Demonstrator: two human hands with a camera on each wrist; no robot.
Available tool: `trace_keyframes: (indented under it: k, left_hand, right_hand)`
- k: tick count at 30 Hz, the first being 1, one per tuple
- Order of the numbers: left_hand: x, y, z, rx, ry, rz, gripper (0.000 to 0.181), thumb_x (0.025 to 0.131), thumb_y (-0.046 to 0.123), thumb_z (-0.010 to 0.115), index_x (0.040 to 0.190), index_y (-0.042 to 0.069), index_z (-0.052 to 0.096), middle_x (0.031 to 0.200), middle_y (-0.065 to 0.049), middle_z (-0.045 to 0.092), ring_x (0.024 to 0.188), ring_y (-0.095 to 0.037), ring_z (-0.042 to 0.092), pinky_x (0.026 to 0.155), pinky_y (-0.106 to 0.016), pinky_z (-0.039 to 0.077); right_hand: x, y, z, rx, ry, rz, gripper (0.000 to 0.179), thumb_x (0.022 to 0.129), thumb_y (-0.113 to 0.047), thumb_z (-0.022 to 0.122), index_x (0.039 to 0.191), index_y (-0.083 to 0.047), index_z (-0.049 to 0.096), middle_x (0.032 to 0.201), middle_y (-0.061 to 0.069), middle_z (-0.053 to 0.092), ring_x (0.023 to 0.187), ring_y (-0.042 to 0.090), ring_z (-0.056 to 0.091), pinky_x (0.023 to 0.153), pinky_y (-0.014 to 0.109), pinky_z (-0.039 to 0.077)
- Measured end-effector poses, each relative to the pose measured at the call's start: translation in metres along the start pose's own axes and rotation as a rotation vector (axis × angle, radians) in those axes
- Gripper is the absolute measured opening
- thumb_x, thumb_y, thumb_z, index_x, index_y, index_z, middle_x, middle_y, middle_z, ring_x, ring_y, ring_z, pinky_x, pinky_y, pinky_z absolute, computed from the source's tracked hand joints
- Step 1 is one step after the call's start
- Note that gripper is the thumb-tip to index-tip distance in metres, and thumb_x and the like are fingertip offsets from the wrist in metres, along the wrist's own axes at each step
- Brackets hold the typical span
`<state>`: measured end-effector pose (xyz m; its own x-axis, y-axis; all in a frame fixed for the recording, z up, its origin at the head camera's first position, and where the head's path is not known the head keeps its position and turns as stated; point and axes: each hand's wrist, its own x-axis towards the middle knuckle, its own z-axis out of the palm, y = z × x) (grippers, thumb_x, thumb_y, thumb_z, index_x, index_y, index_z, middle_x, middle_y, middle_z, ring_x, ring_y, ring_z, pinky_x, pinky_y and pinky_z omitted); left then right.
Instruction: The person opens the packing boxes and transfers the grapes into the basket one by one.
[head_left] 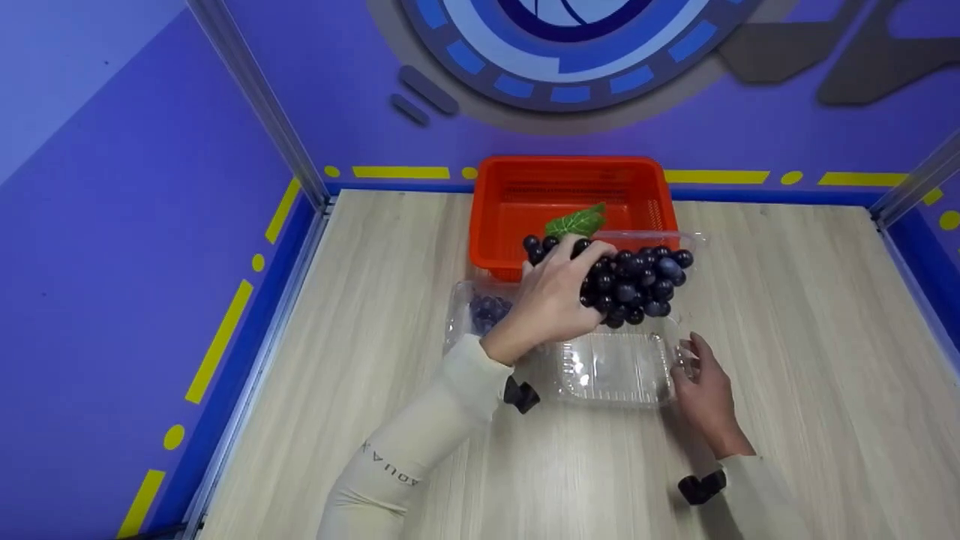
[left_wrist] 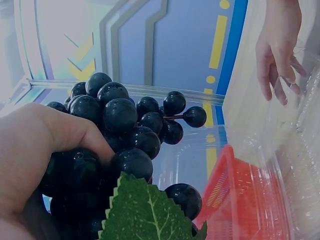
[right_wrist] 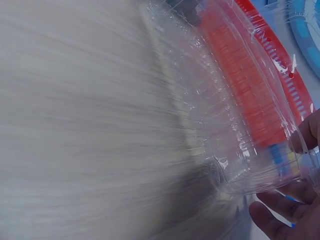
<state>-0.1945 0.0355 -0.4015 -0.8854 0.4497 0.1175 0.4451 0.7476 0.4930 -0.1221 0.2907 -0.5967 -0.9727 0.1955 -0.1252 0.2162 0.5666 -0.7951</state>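
Grape bunch (head_left: 634,285), dark and glossy, held up in the left hand (head_left: 555,300) above the table (head_left: 360,315); from the head view it lies over the far part of a clear container (head_left: 615,367) and near the front of a red basket (head_left: 480,217). The left hand is curled from above about one end of the bunch, beside a green leaf (head_left: 577,223), while the greater part of the fruit projects to the right. The right hand (head_left: 705,394) is partly closed, thumb and fingers appearing to pinch the right wall of the clear container. A second clear container (head_left: 454,315), holding further grapes (head_left: 489,311), sits to the left. In handling, the bunch is probably light to moderate in weight and loosely jointed — the berries likely swing on thin stems, one of which (left_wrist: 173,117) shows in the left wrist view. The smooth skins may slip under the fingertips, and a single berry could pull free; the sounder hold is therefore around the dense core, close to the leaf. The container's thin wall likely flexes — a light pinch at its edge should suffice.
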Motion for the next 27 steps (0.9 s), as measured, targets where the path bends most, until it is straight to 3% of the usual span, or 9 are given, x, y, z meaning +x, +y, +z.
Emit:
trace_keyframes:
  k: [7, 18, 27]
  left_hand:
    - [0.004, 0.000, -0.008, -0.006, -0.001, -0.029, 0.073, 0.069, 0.018, 0.077, 0.130, 0.043, 0.046, 0.136, 0.004, 0.044, 0.112, -0.022, 0.056, 0.102, -0.060, 0.038]
    - [0.013, -0.005, -0.022, -0.015, 0.023, -0.054, 0.073, 0.069, 0.015, 0.076, 0.130, 0.042, 0.046, 0.138, 0.004, 0.043, 0.112, -0.021, 0.056, 0.102, -0.064, 0.037]
    - [0.020, -0.009, -0.032, -0.011, 0.061, -0.059, 0.071, 0.069, 0.019, 0.076, 0.129, 0.041, 0.046, 0.136, 0.003, 0.044, 0.116, -0.021, 0.054, 0.096, -0.053, 0.040]
  right_hand:
    - [0.000, -0.002, -0.001, 0.021, 0.003, 0.006, 0.065, 0.098, -0.012, 0.045, 0.154, -0.003, 0.014, 0.153, 0.021, 0.033, 0.134, 0.041, 0.041, 0.106, 0.054, 0.037]
    - [0.000, -0.001, 0.000, 0.024, -0.022, 0.035, 0.064, 0.100, -0.013, 0.042, 0.155, -0.005, 0.011, 0.154, 0.021, 0.031, 0.136, 0.041, 0.038, 0.110, 0.054, 0.034]
    - [-0.001, 0.000, 0.000, 0.020, -0.059, 0.036, 0.057, 0.104, -0.020, 0.033, 0.155, -0.004, 0.012, 0.156, 0.023, 0.026, 0.135, 0.044, 0.039, 0.108, 0.056, 0.037]
